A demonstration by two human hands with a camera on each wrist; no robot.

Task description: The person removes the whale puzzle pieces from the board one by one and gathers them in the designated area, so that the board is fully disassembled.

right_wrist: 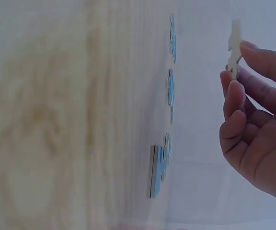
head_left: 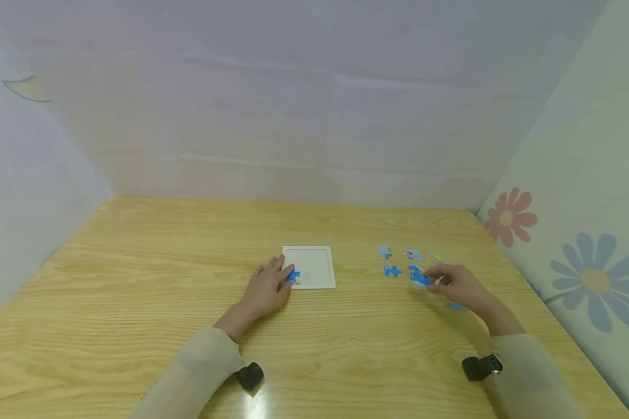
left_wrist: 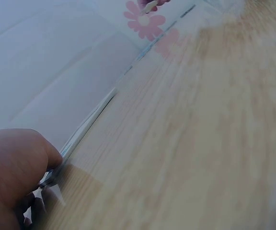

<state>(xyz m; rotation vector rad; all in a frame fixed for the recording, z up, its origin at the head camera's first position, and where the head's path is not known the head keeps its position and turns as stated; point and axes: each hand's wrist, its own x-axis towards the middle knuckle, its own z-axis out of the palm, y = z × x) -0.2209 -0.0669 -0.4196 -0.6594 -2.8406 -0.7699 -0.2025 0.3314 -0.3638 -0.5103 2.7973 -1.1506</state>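
Observation:
My right hand pinches a blue jigsaw piece between thumb and fingers. In the right wrist view that piece is seen edge-on, held above the table. My left hand rests along the left edge of a square white puzzle tray, fingers lying over its rim. A blue jigsaw piece sits in the tray's lower left corner, partly covered by the fingers. The left wrist view shows the left thumb against the tray's side.
Several loose jigsaw pieces lie right of the tray, among them a pale one, a blue one and one with a yellow patch. Another blue piece lies under the right wrist. Cloth-covered walls border the wooden table.

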